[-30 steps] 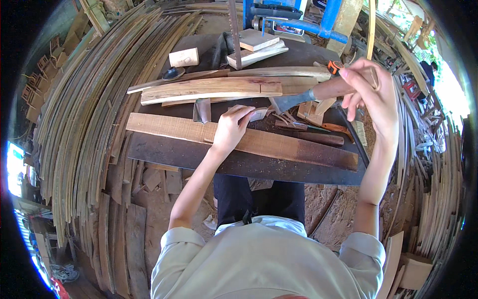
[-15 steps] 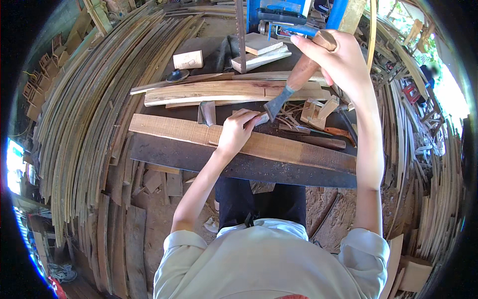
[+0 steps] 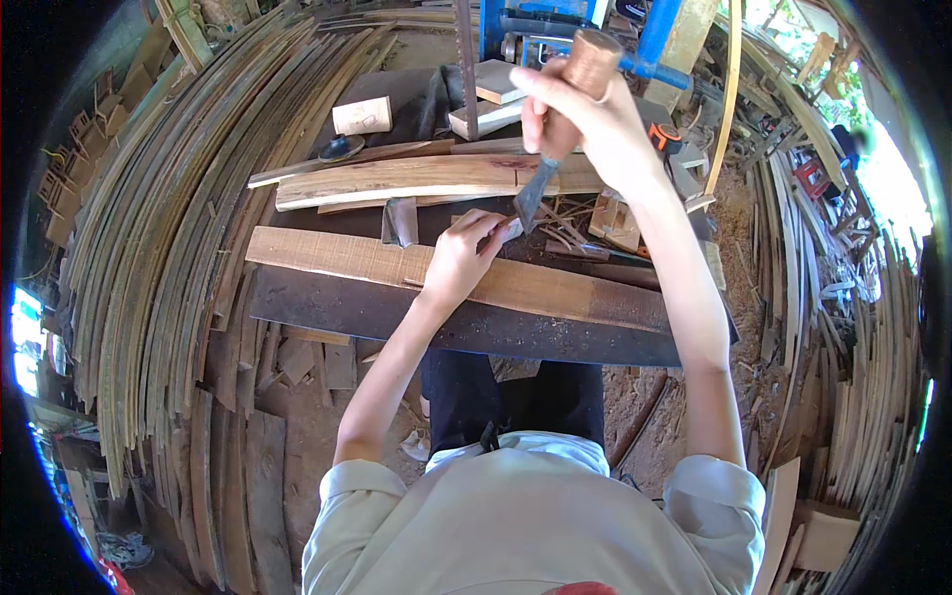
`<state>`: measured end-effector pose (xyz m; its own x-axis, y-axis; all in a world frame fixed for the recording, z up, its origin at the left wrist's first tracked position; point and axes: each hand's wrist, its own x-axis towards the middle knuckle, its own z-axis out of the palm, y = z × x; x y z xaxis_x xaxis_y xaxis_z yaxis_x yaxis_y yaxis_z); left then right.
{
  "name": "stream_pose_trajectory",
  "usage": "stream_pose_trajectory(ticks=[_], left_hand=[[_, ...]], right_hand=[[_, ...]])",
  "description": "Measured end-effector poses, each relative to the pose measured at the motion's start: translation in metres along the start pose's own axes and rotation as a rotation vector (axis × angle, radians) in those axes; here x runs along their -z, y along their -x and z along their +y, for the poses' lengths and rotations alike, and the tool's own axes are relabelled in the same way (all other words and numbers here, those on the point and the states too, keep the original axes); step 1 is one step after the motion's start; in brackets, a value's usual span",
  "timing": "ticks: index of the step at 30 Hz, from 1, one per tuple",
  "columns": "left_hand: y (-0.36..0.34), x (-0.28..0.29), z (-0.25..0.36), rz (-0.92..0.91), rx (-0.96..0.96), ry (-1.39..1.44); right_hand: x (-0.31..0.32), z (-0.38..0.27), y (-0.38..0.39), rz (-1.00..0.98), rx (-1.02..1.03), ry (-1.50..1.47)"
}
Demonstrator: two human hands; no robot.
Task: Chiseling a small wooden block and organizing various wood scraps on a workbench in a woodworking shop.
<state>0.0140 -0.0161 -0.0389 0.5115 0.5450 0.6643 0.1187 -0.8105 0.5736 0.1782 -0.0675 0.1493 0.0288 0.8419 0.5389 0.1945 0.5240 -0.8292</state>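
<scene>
My right hand (image 3: 607, 129) is closed round the wooden handle of a wide-bladed chisel (image 3: 535, 194), held upright with its blade pointing down. The chisel's edge is beside a small pale piece of wood (image 3: 513, 231); whether they touch I cannot tell. Pinching that piece in its fingertips, my left hand (image 3: 462, 253) rests over a long brown board (image 3: 342, 253). The board lies along the near side of a dark workbench (image 3: 397, 322). A bent piece of grey sheet (image 3: 401, 221) stands just beyond the board, left of my left hand.
Behind lies a pale plank (image 3: 397, 178) with a dark mark. A wooden plane (image 3: 615, 222) and wood shavings are to the right, with an orange tape measure (image 3: 664, 138) farther back. A wooden block (image 3: 362, 116) sits at the back left. Stacked strips (image 3: 169, 228) fill the left side.
My right hand has swung left with the chisel, which now stands steeper, its edge still by the pale piece. An orange tape measure has come into sight. My left hand keeps its grip.
</scene>
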Motion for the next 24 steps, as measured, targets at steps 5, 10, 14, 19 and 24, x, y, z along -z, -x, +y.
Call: stream_pose_trajectory(ticks=[5, 10, 14, 19, 24], left_hand=[[0.001, -0.001, -0.003, -0.008, 0.045, -0.014], [-0.002, -0.001, 0.000, -0.019, -0.002, -0.062], [-0.003, -0.004, 0.000, -0.007, 0.011, -0.031], [-0.002, -0.002, 0.000, -0.006, 0.006, -0.028], [-0.003, -0.002, 0.001, -0.012, -0.043, -0.071]], right_hand=[[-0.011, -0.001, 0.000, 0.085, 0.025, -0.100], [-0.009, 0.004, 0.001, 0.110, 0.047, -0.182], [-0.004, 0.017, -0.001, 0.091, 0.075, -0.248], [-0.003, 0.017, -0.002, 0.113, 0.021, -0.238], [0.001, 0.023, -0.007, 0.100, 0.015, -0.269]])
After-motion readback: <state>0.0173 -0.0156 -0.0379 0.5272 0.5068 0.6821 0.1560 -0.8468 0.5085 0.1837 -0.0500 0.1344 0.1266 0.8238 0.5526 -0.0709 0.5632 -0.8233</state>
